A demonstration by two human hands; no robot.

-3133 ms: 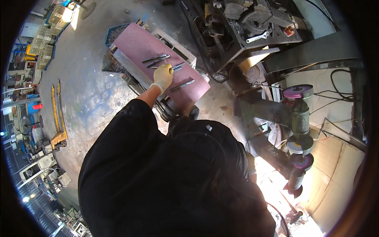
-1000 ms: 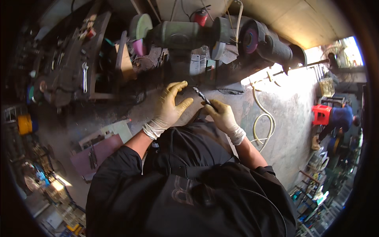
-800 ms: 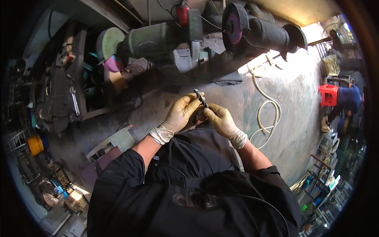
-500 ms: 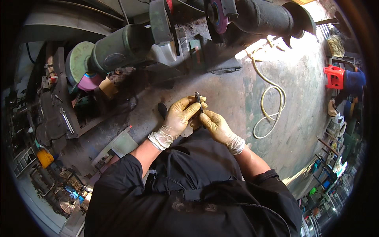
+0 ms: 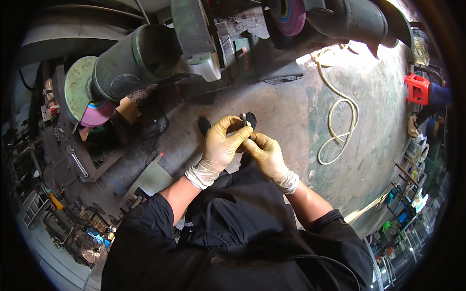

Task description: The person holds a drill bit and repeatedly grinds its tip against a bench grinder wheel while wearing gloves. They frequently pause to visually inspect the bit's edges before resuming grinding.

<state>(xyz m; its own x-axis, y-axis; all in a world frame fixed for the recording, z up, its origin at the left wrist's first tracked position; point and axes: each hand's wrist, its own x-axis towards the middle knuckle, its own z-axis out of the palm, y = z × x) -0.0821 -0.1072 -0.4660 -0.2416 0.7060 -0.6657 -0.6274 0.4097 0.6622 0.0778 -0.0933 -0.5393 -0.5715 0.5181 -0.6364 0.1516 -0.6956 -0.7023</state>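
Both of my hands wear thin yellowish gloves and meet in front of my body. My left hand [image 5: 221, 145] is closed, pinching a small dark metal piece [image 5: 243, 119] between thumb and fingers. Its shiny rounded tip pokes up above the fingertips; the rest is hidden, so its kind cannot be told. My right hand [image 5: 267, 156] is closed too, its thumb and fingers pressed at the lower end of the same piece. Ahead on the left stands a green bench grinder [image 5: 131, 60] with a pinkish-purple wheel [image 5: 98, 114].
A second, dark grinder [image 5: 347, 22] with a purple wheel [image 5: 292, 17] stands ahead on the right. A pale hose [image 5: 332, 127] lies looped on the floor. A wrench [image 5: 77, 161] rests on the bench at left. A red stool [image 5: 417, 88] is far right, beside a person in blue.
My view has shifted, and both my shoes now show beyond the hands. The metal piece has turned in my fingers, so less of its length shows. Both hands keep their hold.
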